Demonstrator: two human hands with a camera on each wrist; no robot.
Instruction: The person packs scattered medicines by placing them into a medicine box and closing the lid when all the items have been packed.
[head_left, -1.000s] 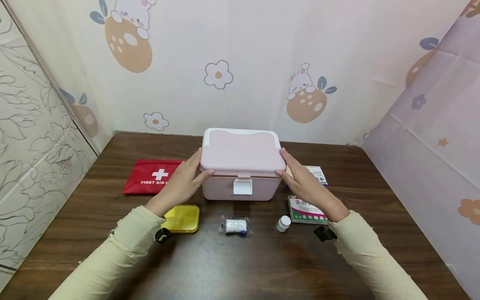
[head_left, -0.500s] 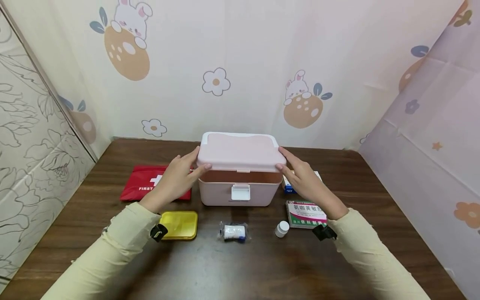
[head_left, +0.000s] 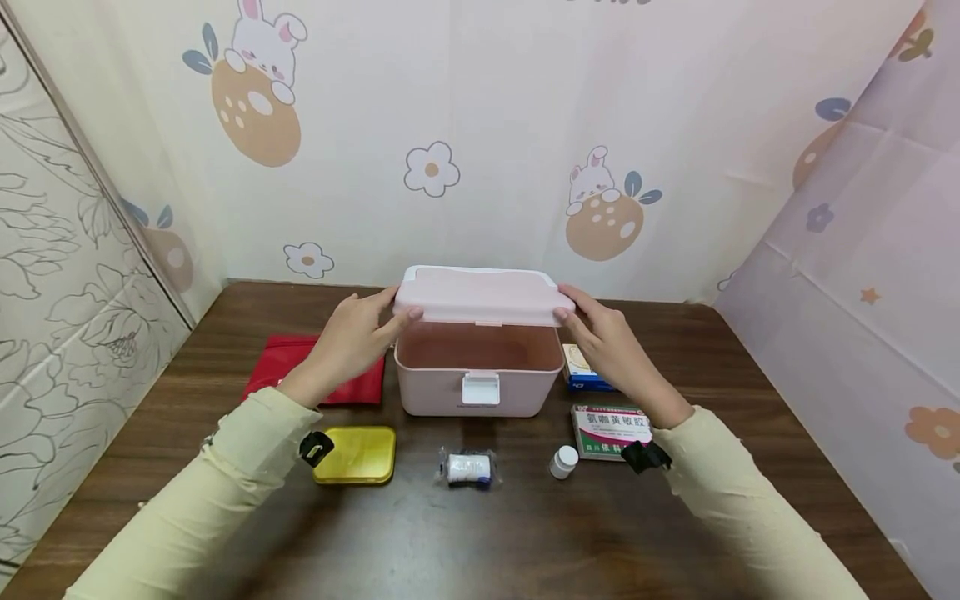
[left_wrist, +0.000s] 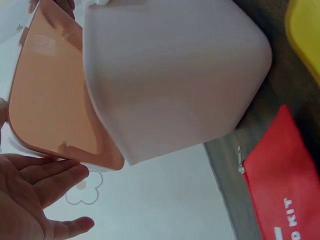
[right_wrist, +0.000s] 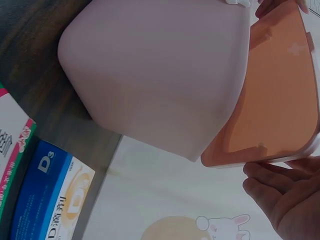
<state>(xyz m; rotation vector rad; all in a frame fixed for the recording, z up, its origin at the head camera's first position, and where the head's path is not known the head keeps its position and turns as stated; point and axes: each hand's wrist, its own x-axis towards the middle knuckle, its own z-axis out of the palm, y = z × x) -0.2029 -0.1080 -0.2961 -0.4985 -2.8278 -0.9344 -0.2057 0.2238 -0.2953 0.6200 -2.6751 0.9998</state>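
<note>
A pale pink medicine box stands on the wooden table, its lid raised partway and tilted back. The left hand holds the lid's left front corner, thumb on the front edge and fingers along the side. At the opposite corner, the right hand holds the lid the same way. The lid's orange-looking underside shows in both wrist views, with the left hand and right hand at its edges. The white front latch hangs on the body. Part of the box's inside shows; its floor is hidden.
A red first aid pouch lies left, partly behind the left arm. In front are a yellow pill case, a wrapped bandage roll and a white bottle. A green-and-white medicine carton and a blue-and-white carton lie right.
The lid has gone from closed to partly raised, lifted up and back by both hands. The inside of the box has come into view. The view has shifted slightly.
</note>
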